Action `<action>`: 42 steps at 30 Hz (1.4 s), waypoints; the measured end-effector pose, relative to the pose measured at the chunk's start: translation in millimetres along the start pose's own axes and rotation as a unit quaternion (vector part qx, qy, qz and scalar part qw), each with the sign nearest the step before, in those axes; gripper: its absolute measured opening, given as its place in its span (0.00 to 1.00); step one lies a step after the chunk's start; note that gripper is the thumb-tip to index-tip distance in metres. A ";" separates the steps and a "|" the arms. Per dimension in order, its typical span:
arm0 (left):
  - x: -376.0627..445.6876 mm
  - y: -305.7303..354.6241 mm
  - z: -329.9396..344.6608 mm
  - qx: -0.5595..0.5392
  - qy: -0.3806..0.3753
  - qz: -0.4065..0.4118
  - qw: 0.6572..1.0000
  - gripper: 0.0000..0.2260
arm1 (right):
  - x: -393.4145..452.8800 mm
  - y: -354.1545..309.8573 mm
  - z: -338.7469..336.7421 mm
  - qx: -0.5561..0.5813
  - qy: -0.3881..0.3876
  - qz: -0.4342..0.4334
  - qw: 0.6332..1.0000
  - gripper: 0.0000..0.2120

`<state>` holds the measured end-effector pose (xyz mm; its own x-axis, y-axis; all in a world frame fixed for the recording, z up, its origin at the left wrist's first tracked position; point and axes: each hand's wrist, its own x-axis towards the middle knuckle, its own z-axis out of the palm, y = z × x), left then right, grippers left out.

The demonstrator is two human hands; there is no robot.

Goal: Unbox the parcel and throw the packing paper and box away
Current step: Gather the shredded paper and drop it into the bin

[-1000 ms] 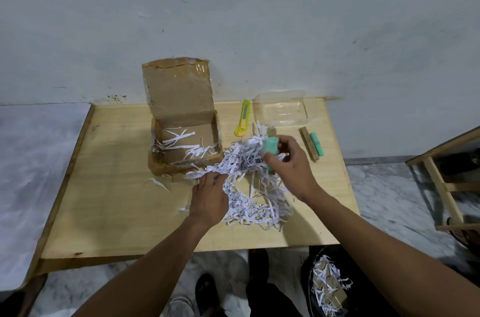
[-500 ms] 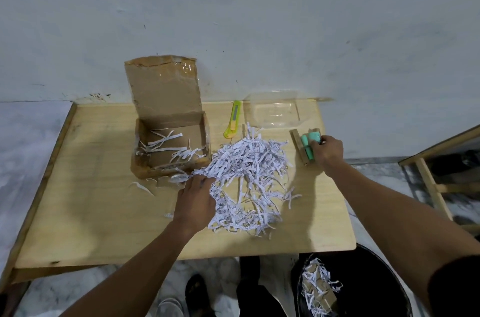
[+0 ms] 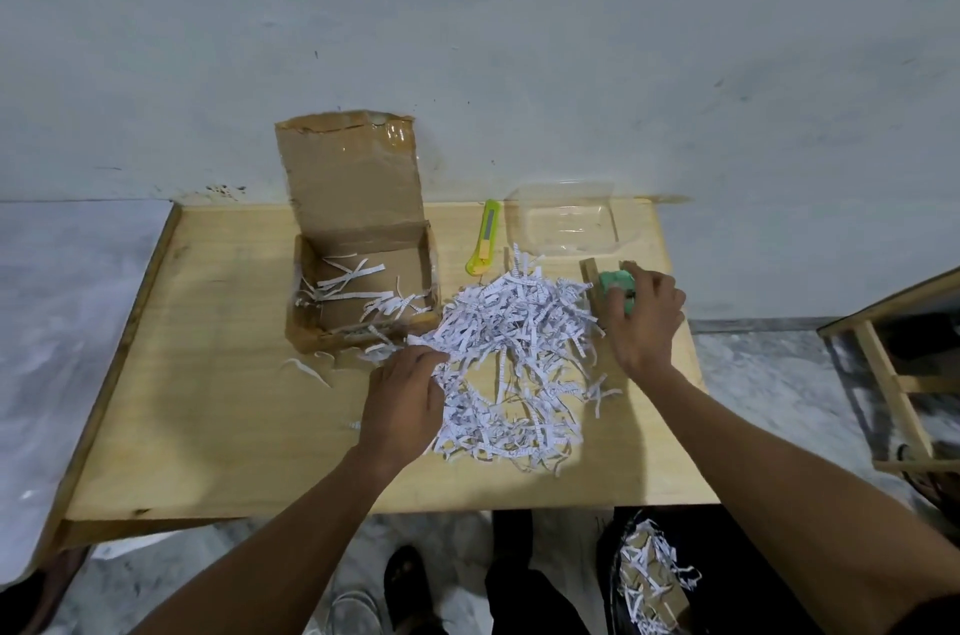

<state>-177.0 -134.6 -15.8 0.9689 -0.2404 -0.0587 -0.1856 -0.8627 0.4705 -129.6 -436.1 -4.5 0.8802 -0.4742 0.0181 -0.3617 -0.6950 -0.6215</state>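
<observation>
On the wooden table [image 3: 208,426], working from left to right, you are looking first at the cardboard box [image 3: 358,281], which is sitting open toward the back left with its lid standing upright against the wall [image 3: 519,36]; a few strips of paper are lying inside it, and one stray strip is lying on the table just in front of it. Your left hand [image 3: 402,398] is resting palm down on the near left edge of the shredded packing paper [image 3: 511,359], with the fingers curled into the strips and gripping a bunch of them. The pile is spreading loosely across the middle of the table, between your two hands and just beside the box's right front corner. Behind the pile, a yellow utility knife [image 3: 484,239] is lying flat, and to its right a clear plastic container [image 3: 566,223] is sitting near the back edge. Your right hand [image 3: 641,317] is reaching to the right of the pile, with the fingers closing over a green item [image 3: 615,283] that is lying against a small wooden piece [image 3: 589,278]. On the floor at lower right, a dark bin [image 3: 613,561] is holding more paper strips and cardboard.
</observation>
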 end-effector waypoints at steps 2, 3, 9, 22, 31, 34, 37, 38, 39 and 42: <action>-10.1 2.4 -2.3 0.004 0.073 -0.015 0.997 0.16 | -11.0 -7.3 2.7 0.032 -0.027 -0.083 0.996 0.20; -16.1 1.9 -1.1 0.003 0.099 -0.030 0.995 0.17 | -13.2 -11.6 4.6 0.046 -0.055 -0.112 0.991 0.21; -35.5 -10.3 16.4 -0.042 0.066 -0.158 0.984 0.35 | 4.2 -41.0 30.5 -0.040 -0.200 -0.176 0.963 0.29; -15.6 15.0 28.2 -0.089 0.010 -0.089 0.992 0.28 | -47.0 -32.3 39.7 -0.085 -0.309 -0.265 0.909 0.27; -51.7 -22.6 6.6 -0.013 0.001 -0.064 0.998 0.47 | -91.4 28.7 -16.4 0.034 -0.169 -0.248 0.953 0.34; -47.2 -18.8 21.0 0.036 -0.046 0.038 0.998 0.57 | -94.9 36.0 5.1 0.016 -0.197 -0.255 0.947 0.38; -33.5 -7.0 31.1 0.063 -0.047 0.085 0.993 0.60 | -86.4 17.5 27.1 0.003 -0.197 -0.252 0.948 0.37; -29.2 -3.1 33.2 0.064 -0.045 0.091 0.993 0.60 | -81.8 9.2 32.6 -0.003 -0.195 -0.251 0.948 0.36; -25.1 0.3 35.4 0.061 -0.042 0.096 0.993 0.60 | -76.6 1.6 37.6 -0.006 -0.197 -0.246 0.949 0.35; -15.0 7.3 43.1 0.034 -0.021 0.091 0.995 0.59 | -64.2 -12.3 51.8 0.020 -0.225 -0.237 0.945 0.30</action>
<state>-199.9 -156.5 -49.4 0.9108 -0.4125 -0.0147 -0.3695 -0.8307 0.4164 -165.7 -369.2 -38.6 0.9854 0.1680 -0.0273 0.1091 -0.7465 -0.6564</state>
